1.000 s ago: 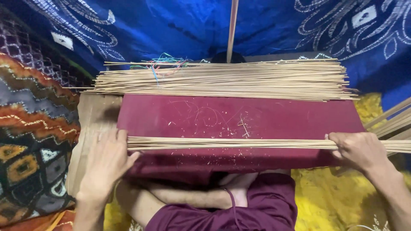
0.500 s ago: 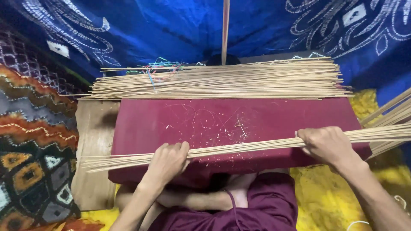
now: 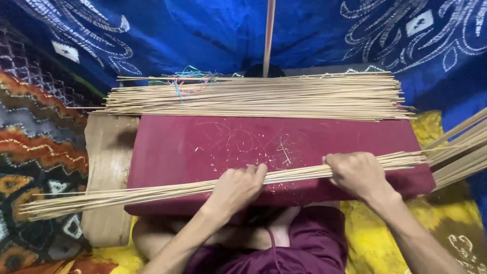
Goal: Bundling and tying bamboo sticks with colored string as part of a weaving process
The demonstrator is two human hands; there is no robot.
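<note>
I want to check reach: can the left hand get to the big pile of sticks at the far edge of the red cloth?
Probably yes. The left hand lies on the near bundle, and only bare red cloth lies between it and the big pile.

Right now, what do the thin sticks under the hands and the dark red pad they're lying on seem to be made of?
Thin sticks: likely split bamboo or similar wood; pale tan, matte, straight, uniform slivers. The left hand and right hand press on them.
Dark red pad: seemingly cloth-covered; matte maroon, soft edges, fibres and splinters clinging to it.
Board beneath: apparently bare wood, tan with visible grain.
</note>
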